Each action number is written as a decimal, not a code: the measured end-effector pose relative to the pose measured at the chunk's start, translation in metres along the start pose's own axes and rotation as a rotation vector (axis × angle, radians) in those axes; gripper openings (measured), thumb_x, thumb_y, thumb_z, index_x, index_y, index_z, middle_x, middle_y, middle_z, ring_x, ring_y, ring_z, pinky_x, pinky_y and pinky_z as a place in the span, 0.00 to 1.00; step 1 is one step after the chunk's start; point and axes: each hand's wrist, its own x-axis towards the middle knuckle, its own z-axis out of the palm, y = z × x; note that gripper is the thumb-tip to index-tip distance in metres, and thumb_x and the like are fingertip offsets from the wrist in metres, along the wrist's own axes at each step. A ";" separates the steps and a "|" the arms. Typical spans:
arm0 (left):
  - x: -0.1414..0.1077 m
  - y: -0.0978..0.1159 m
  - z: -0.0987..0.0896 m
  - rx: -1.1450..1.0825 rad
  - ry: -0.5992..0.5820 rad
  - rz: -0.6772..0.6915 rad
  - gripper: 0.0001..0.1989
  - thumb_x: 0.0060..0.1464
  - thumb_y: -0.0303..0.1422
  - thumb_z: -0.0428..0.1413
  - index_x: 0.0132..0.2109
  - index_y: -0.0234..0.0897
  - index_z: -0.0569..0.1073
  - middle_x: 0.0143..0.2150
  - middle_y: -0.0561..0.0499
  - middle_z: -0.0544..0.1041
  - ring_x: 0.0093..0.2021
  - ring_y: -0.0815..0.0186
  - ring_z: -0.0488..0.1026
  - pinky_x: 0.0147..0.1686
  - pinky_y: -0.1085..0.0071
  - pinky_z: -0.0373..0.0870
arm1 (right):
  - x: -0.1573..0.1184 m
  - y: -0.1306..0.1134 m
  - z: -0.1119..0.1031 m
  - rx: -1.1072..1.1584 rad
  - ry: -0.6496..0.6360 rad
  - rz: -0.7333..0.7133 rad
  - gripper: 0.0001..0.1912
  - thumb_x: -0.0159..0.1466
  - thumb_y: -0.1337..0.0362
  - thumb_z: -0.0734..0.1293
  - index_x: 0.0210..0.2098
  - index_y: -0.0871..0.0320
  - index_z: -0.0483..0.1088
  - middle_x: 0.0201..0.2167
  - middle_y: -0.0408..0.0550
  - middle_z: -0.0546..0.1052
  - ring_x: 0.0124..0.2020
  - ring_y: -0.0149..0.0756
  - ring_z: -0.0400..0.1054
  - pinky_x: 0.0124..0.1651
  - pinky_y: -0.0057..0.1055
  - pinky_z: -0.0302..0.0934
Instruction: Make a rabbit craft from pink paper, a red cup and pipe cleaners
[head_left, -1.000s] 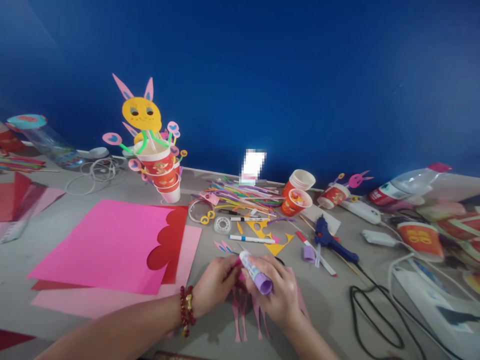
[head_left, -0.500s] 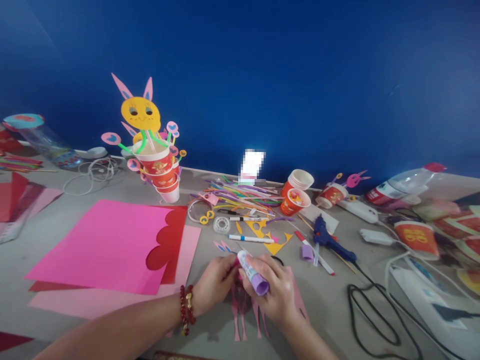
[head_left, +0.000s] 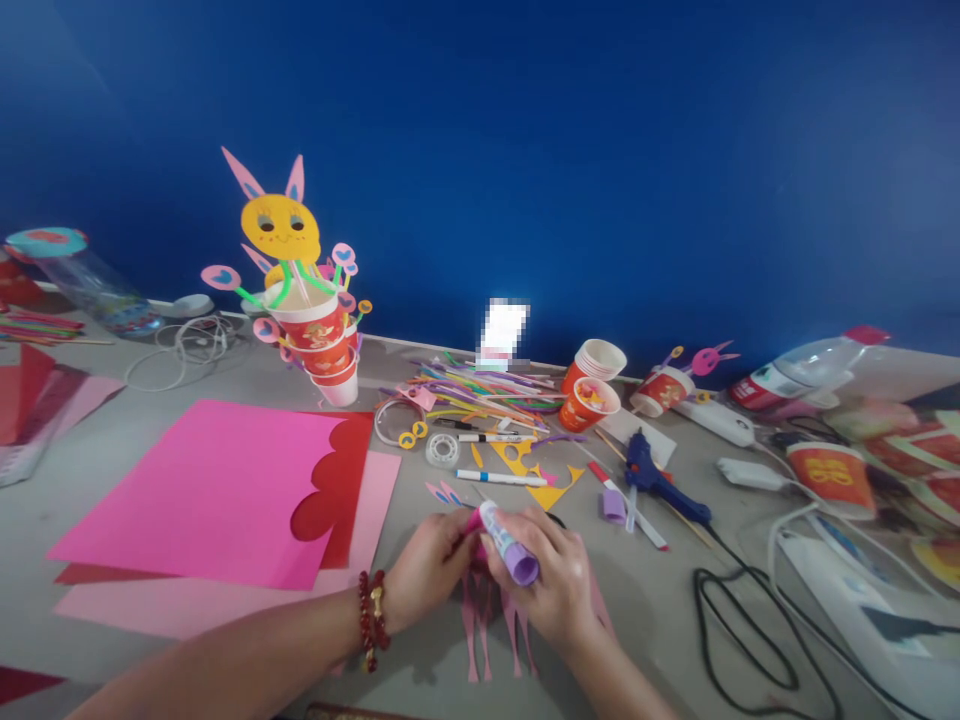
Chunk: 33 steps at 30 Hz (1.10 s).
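My right hand (head_left: 551, 580) is closed round a glue stick (head_left: 510, 545) with a purple base, its top end tilted to the upper left. That end meets a small magenta paper piece (head_left: 472, 522), pinched between the thumb and fingers of my left hand (head_left: 431, 565). Long pink paper strips (head_left: 471, 630) hang below both hands over the grey table. Just above my left hand lie small pink ear shapes with blue centres (head_left: 442, 493). The purple glue cap (head_left: 613, 506) stands to the right of my hands.
Pink and red sheets (head_left: 202, 490) lie on the left, with a rabbit cup figure (head_left: 311, 330) behind. Markers (head_left: 502, 478), tape (head_left: 442, 450) and coloured sticks (head_left: 487, 385) are ahead. On the right are a blue glue gun (head_left: 660, 480), black cable (head_left: 701, 610), cups (head_left: 589, 400) and a bottle (head_left: 810, 370).
The glue stick has shifted slightly right and down in my right hand, and more of the magenta piece shows at its tip. My left hand has barely moved.
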 end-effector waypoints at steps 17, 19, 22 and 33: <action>0.000 0.001 0.000 0.052 0.002 -0.005 0.12 0.63 0.31 0.46 0.38 0.36 0.73 0.32 0.51 0.77 0.31 0.66 0.72 0.34 0.74 0.67 | 0.000 0.004 -0.001 -0.054 -0.029 0.018 0.09 0.65 0.63 0.65 0.45 0.55 0.72 0.30 0.48 0.77 0.29 0.38 0.73 0.31 0.30 0.65; 0.000 0.002 0.000 0.057 0.006 -0.002 0.12 0.63 0.31 0.46 0.37 0.36 0.74 0.32 0.50 0.77 0.33 0.66 0.73 0.35 0.74 0.67 | 0.000 0.004 0.000 -0.049 -0.041 -0.004 0.10 0.65 0.63 0.65 0.45 0.55 0.72 0.31 0.48 0.77 0.28 0.38 0.73 0.31 0.30 0.64; 0.000 0.002 0.000 0.063 0.020 -0.009 0.13 0.64 0.32 0.46 0.38 0.36 0.74 0.31 0.51 0.77 0.31 0.66 0.72 0.33 0.74 0.67 | -0.002 0.006 0.001 -0.049 -0.034 0.015 0.09 0.65 0.63 0.65 0.44 0.56 0.73 0.31 0.49 0.76 0.29 0.39 0.73 0.32 0.30 0.65; 0.000 -0.002 0.001 0.074 0.025 -0.022 0.13 0.64 0.33 0.46 0.40 0.36 0.74 0.31 0.52 0.77 0.30 0.67 0.71 0.32 0.75 0.65 | -0.003 0.009 0.002 -0.053 0.018 0.016 0.07 0.66 0.62 0.64 0.41 0.57 0.73 0.29 0.48 0.76 0.28 0.37 0.72 0.31 0.28 0.63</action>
